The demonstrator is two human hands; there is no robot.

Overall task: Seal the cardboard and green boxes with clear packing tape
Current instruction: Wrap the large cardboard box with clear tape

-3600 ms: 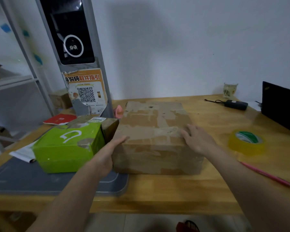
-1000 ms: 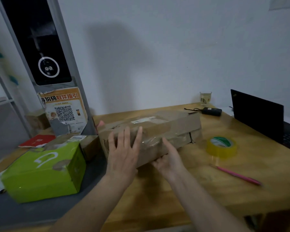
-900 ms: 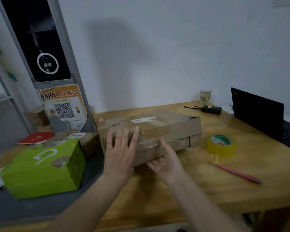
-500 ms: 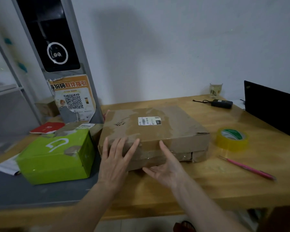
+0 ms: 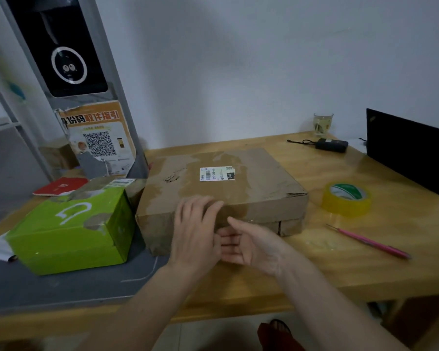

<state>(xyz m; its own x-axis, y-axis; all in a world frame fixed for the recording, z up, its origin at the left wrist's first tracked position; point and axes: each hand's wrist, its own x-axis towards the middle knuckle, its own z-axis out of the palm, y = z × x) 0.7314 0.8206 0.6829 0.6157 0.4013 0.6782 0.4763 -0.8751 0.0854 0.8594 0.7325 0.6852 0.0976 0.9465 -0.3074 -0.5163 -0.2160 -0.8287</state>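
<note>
Both hands, left hand (image 5: 195, 236) and right hand (image 5: 249, 245), fingers straight and unclenched, steady the cardboard box (image 5: 221, 196); flaps should sit flush before taping.

1. Cardboard box (image 5: 221, 191): on the bench (image 5: 365, 262), centre.
2. Printed box (image 5: 69, 231): left of it, touching, on a mat (image 5: 48, 290).
3. Tape roll (image 5: 346, 202): right of the cardboard box; pen (image 5: 368, 241) in front of the roll.
4. Laptop (image 5: 411, 150): far right.
5. Glass (image 5: 323, 124), adapter (image 5: 331, 144): at the rear.
6. Both hands (image 5: 223, 239): against the cardboard box's front face.
</note>
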